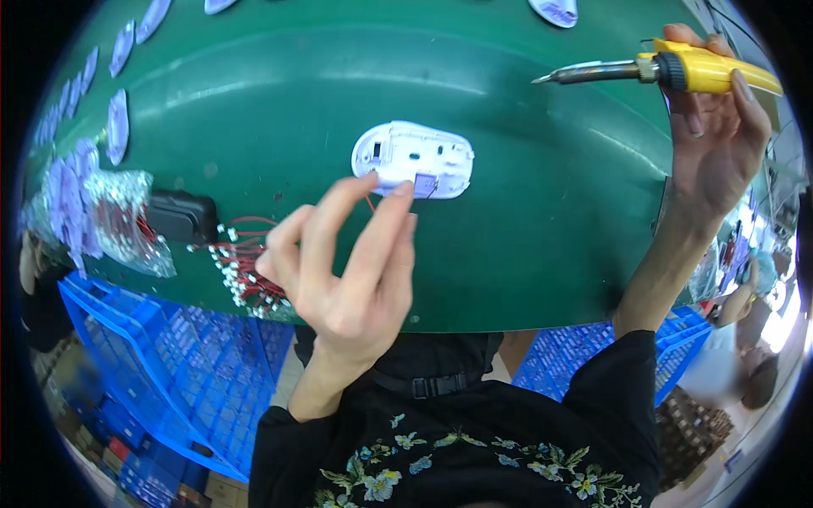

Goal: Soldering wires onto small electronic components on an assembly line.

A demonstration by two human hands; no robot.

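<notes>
A white computer mouse shell (412, 160) lies open side up on the green table. The fingertips of my left hand (347, 262) touch its near edge, fingers stretched and apart. A short piece of red wire (370, 204) shows beneath them, and a thin dark wire (433, 191) lies at a small square part in the shell. Whether the fingertips pinch any wire is hidden. Up at the right, my right hand (718, 127) is closed around a yellow soldering iron (707, 70). Its metal tip points left, well away from the shell.
Red wires with white connectors (246, 267) lie left of my left hand, near a black case (182, 217) and a clear bag of wires (127, 222). Pale shell pieces (118, 127) line the far left. Blue crates (169, 364) stand below the table edge.
</notes>
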